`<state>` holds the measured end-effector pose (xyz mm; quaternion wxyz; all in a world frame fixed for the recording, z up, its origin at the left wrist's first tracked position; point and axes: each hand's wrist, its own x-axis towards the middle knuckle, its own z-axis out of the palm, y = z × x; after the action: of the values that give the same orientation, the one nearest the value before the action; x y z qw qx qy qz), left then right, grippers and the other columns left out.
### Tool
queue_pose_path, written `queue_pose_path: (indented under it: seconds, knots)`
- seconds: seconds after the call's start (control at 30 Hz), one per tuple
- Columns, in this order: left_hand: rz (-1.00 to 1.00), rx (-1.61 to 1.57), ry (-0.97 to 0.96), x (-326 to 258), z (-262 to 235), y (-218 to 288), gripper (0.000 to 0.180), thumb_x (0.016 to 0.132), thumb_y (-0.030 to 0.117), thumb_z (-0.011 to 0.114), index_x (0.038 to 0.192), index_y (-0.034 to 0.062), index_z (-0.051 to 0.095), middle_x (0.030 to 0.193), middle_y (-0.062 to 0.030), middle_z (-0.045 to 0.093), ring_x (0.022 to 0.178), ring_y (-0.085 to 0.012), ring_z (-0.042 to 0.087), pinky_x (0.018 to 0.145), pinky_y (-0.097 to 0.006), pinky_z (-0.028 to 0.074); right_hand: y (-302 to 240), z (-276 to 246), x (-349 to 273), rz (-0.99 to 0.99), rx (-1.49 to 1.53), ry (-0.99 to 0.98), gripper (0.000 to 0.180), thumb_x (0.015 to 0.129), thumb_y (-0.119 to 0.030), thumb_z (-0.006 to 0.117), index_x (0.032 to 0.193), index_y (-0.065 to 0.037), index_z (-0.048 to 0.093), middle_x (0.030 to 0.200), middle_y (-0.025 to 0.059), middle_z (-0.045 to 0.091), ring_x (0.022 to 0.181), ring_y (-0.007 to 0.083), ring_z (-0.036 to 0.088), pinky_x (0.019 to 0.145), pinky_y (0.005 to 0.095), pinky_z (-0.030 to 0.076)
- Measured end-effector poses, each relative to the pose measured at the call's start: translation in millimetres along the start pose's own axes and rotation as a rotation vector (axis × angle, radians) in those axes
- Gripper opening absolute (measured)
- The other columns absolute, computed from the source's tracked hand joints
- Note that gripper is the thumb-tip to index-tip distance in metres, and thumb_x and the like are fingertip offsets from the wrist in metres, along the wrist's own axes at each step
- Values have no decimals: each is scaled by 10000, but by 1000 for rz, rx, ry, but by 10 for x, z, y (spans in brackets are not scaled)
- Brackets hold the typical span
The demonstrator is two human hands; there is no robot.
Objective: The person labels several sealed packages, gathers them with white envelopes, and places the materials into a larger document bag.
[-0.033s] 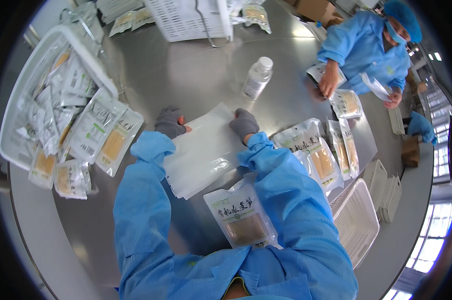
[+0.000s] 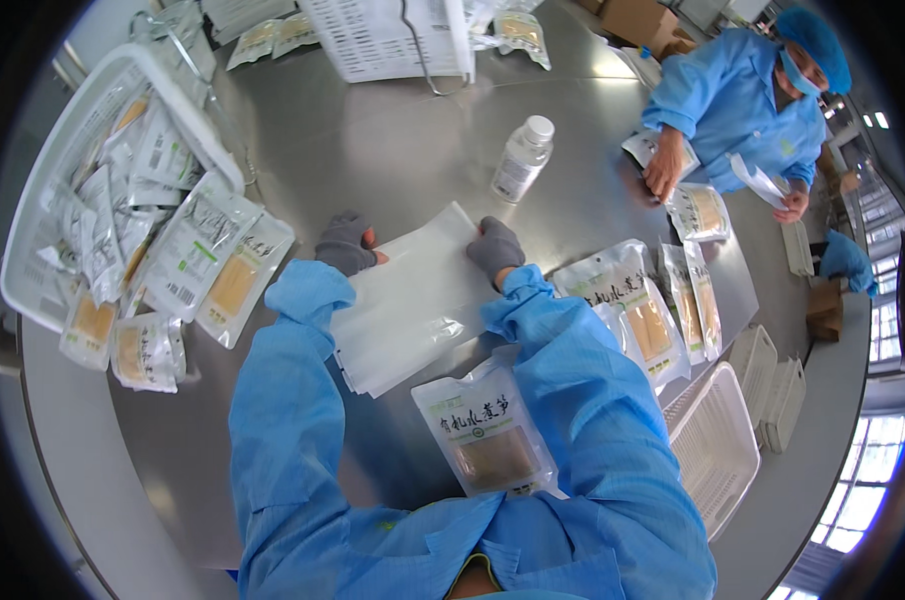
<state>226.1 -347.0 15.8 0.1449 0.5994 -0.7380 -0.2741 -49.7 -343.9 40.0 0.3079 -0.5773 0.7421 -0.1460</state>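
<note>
- Left hand [image 2: 348, 245]: wore a grey glove with bare fingertips; its grip was clenched on the left edge of the stack of white pouches [image 2: 408, 300].
- Right hand [image 2: 495, 248]: was gloved likewise; its grip grasped the stack's upper right edge.
- Stack: lay flat on the counter [image 2: 393, 140], between both hands.
- Filled pouch [image 2: 488, 430]: lay nearer the body, just beside the right sleeve [image 2: 583, 370].
- Bottle [image 2: 524, 160]: stood upright beyond the right hand, white cap fitted.
- Left basket [image 2: 195, 122]: was heaped with filled packets [image 2: 198, 245], several lying at its near side.
- Right side: further packs [image 2: 653, 320] lay near the sleeve; a white basket [image 2: 713, 440] stood below them.
- Co-worker's hand [image 2: 665, 168]: touched a packet at upper right.
</note>
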Motion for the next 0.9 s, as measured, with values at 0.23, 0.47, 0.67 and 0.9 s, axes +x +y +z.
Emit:
queue_pose_path:
  seconds: [0.23,0.47,0.67,0.9]
  knots:
    - [51,-157,-14,-126,28,-212,603,632,331,838,1095,46,577,963,-105,620,853,-217,594,722,-335,464,-156,44,-130,-203,219,-37,279,734,-139,643,1001,-66,673,950,164,680,890,326,649,787,395,495]
    - [38,-618,-256,-541,-541,284,526,730,166,757,1209,16,601,1142,-119,626,1056,-177,568,936,-317,436,-426,-556,-662,-648,390,-253,165,742,-85,691,892,-43,636,763,57,613,715,127,560,668,293,465]
    - [-194,-893,-3,-1550,-812,-262,616,766,191,721,1280,-21,456,1126,-124,594,957,-212,591,829,-345,501,-218,-1220,-1583,-910,46,-163,681,752,-425,716,1315,-121,481,1238,149,527,1104,328,534,903,416,448]
    - [-611,-1644,-508,-2945,-64,314,559,773,100,668,1290,30,464,1249,-186,530,1082,-365,573,973,-477,448,1314,-1281,-2752,-351,36,572,897,564,-232,882,1328,-111,429,1344,183,437,1226,366,446,1024,431,389]
